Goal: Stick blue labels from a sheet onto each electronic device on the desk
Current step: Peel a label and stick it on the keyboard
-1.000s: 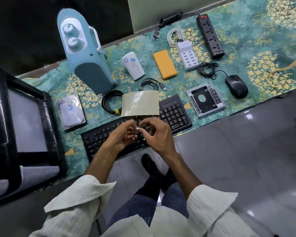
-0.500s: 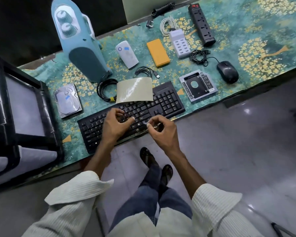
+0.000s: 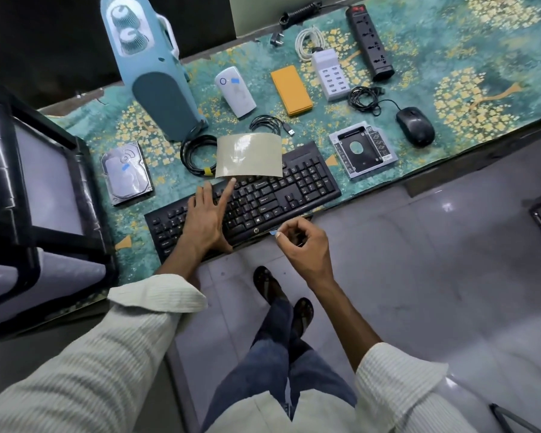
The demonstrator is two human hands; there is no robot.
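Pinching a small blue label point(image 3: 273, 232) that pokes leftward at the keyboard's point(image 3: 294, 195) near edge, the right hand point(image 3: 303, 245) curls, while the left hand point(image 3: 205, 217) lies flat on the keys, forefinger at the label sheet point(image 3: 249, 154), its long axis left-right.

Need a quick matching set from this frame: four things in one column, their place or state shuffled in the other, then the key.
Things:
1. hard drive
2. orange power bank
3. label sheet
4. right hand

States:
A. pinches a blue label
B. lies partly over the far edge of the keyboard
C. already labelled
D. no label visible on it

Pairs: 1-C, 2-D, 3-B, 4-A
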